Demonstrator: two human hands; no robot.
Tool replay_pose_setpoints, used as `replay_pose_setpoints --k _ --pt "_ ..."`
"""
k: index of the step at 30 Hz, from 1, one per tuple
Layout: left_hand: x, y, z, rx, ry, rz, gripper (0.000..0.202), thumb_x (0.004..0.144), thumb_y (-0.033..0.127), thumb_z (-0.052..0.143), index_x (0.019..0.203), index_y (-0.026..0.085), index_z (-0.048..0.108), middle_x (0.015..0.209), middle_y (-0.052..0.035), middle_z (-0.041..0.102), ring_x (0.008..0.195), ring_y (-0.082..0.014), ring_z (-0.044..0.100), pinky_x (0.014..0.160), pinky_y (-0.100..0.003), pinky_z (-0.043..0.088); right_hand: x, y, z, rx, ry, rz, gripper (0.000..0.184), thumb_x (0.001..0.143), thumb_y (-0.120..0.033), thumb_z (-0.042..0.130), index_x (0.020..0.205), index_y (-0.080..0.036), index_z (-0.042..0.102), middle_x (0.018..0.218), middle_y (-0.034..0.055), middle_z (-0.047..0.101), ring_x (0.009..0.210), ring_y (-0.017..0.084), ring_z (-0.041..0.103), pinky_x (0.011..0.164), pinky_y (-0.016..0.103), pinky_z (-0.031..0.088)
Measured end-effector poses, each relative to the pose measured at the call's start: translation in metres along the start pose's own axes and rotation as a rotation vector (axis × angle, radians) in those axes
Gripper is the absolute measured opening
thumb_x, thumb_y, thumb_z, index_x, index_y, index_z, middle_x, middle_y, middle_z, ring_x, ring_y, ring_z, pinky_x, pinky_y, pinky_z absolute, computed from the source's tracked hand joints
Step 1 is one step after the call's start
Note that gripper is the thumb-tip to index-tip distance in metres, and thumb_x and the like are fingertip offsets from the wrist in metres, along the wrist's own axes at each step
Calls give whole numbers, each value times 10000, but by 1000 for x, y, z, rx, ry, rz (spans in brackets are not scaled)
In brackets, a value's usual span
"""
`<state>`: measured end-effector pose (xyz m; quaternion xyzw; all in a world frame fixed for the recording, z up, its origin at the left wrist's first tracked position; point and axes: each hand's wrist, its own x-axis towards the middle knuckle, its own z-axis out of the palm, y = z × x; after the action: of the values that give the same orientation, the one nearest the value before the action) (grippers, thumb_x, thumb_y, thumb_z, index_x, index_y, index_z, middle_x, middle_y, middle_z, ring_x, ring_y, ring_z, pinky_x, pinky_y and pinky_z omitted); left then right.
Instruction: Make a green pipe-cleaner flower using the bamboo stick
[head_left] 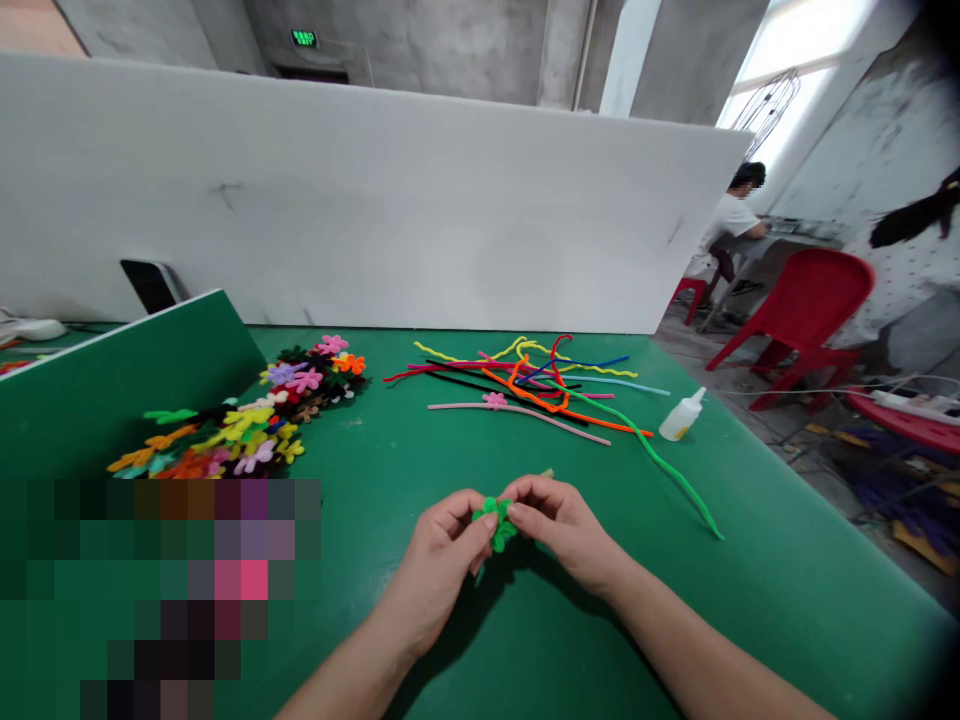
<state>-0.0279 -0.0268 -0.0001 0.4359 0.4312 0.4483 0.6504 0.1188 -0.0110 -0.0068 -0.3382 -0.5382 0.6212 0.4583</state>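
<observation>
My left grip (439,555) and right grip (566,522) pinch closed on the fuzzy green flower (502,532) between them; light pressure suits its petals.

A lit green sign (304,38) on the grey wall (450,50) in the upper left of the frame bears small bright characters, the lower line apparently reading EXIT, while the upper row is too small to make out.

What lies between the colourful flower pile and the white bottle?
The head view shows loose coloured stems there, with a small pink flower among them.
</observation>
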Motion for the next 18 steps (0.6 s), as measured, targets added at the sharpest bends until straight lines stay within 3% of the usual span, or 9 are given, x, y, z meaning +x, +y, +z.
replay_pose_setpoints --k 11,15,18 --pt "2 3 4 69 40 -1 168 732 272 567 619 148 569 524 36 511 477 -79 430 489 -203 336 -1 1 0 -218 147 -124 141 750 -292 561 726 -153 562 645 -6 514 585 107 433 552 232 352" --pt "0 7 7 196 74 104 194 740 250 560 576 147 577 521 34 528 488 -84 459 517 -204 358 -1 1 1 -167 96 -72 162 744 -308 575 727 -148 552 626 -6 530 577 111 469 566 243 363" --pt "-1 7 6 210 32 102 197 750 249 549 588 144 584 530 25 549 508 -95 491 551 -213 383 -1 3 1 -92 57 -47 167 741 -307 591 719 -147 547 599 -8 557 565 111 498 571 245 372"
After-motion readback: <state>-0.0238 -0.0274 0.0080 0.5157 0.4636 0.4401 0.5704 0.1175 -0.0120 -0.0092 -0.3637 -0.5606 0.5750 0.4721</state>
